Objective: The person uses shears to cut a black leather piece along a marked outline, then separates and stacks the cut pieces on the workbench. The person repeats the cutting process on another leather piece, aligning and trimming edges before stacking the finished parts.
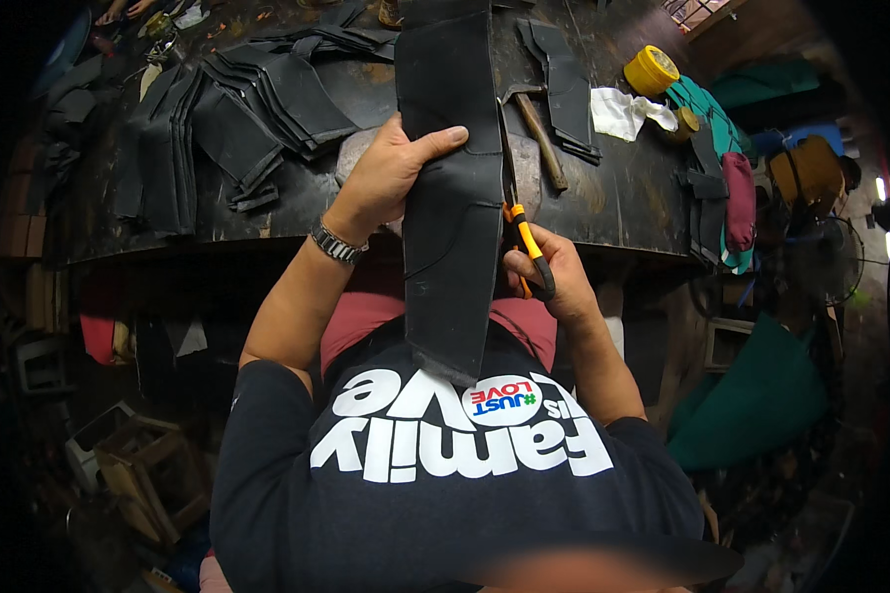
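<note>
My left hand (405, 163) grips the left edge of a long black sheet (453, 247), thumb on top and fingers behind it. The sheet looks like leather or a similar material and reaches from over the table down to my shirt. Thin curved lines run across its face. In my right hand (554, 267) is a pair of scissors (526, 237) with yellow and black handles. Their blades point away from me along the sheet's right edge. Whether the blades bite into the material I cannot tell.
Stacks of cut black pieces (267, 99) lie at the table's left, with more pieces (564, 89) at the right. A hammer (541, 141) rests right of the sheet. Beyond it are a white cloth (628, 114), a yellow tub (651, 70) and a maroon roll (738, 201).
</note>
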Tool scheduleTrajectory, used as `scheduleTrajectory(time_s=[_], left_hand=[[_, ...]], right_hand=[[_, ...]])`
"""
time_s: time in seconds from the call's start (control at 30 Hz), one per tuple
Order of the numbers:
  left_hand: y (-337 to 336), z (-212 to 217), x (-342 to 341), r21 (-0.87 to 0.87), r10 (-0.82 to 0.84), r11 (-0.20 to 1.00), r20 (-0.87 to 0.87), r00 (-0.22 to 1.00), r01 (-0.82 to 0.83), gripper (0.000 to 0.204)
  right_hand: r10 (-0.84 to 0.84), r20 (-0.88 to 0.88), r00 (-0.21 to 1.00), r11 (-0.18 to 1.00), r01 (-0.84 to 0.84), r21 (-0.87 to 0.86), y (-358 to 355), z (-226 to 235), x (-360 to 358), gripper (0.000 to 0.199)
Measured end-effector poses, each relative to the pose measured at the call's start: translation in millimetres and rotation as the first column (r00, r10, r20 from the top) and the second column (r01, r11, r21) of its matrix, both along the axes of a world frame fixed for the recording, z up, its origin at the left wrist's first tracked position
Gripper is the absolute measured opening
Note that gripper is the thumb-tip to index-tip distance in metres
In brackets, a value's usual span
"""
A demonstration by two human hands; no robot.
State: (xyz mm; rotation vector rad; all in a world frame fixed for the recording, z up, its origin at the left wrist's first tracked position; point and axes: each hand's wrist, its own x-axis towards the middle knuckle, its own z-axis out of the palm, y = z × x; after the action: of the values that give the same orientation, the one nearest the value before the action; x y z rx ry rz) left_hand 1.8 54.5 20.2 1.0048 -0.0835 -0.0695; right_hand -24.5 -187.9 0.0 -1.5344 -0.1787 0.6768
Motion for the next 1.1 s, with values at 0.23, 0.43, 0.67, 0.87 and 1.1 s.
scheduleTrajectory(time_s=[0.23, 0.43, 0.67, 0.87, 1.1], left_hand=[[-10, -1, -4, -0.032, -0.005, 0.999, 0.044, 0.999, 0.006, 0.025], [-25, -23, -24, 0.020, 0.023, 1.000, 0.024, 0.999, -0.024, 0.031], [-27, -32, -29, -0.015, 0.022, 1.000, 0.025, 0.999, -0.022, 0.029], [-27, -31, -27, -0.066, -0.020, 0.998, 0.005, 1.000, 0.020, 0.030], [-27, -30, -28, -0.030, -0.028, 0.999, -0.016, 0.999, 0.027, 0.030]], right_hand=[[0.017, 0.114, 0.993, 0.998, -0.024, 0.059, 9, -3, 0, 0.035], [-0.036, 0.173, 0.984, 0.997, 0.025, 0.068, 11, -13, -2, 0.041], [-0.044, 0.158, 0.986, 0.998, 0.035, 0.058, 8, -25, -7, 0.037], [-0.016, 0.240, 0.971, 0.999, 0.004, 0.051, 3, -21, -5, 0.043], [-0.016, 0.246, 0.969, 1.000, 0.011, 0.020, 2, -24, -7, 0.048]])
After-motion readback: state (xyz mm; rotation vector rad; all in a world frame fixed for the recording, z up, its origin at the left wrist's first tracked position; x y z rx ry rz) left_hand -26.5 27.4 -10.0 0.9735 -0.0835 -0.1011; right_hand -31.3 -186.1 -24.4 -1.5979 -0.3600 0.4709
